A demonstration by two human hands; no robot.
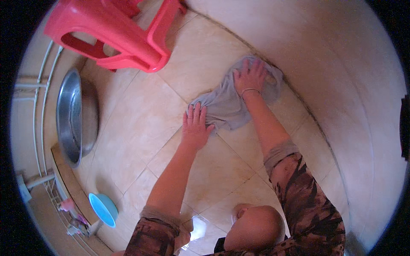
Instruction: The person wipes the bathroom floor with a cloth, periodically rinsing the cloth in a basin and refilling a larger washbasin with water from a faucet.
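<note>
A wet grey cloth (224, 102) lies spread and wrinkled on the tiled floor (205, 160), reaching the seam where the floor meets the wall. My left hand (195, 128) rests flat at the cloth's near left end, fingers on its edge and palm partly over the tiles. My right hand (251, 76) presses on the cloth's far right part, fingers spread, with a thin bracelet at the wrist. Neither hand grips the cloth; both lie on top of it.
A red plastic stool (128, 41) stands at the upper left. Below it, a metal basin (89, 118) is by the left side, and a light blue plastic bowl (104, 209) sits at the lower left near white pipes or rails (41, 128). The wall (346, 80) bounds the right.
</note>
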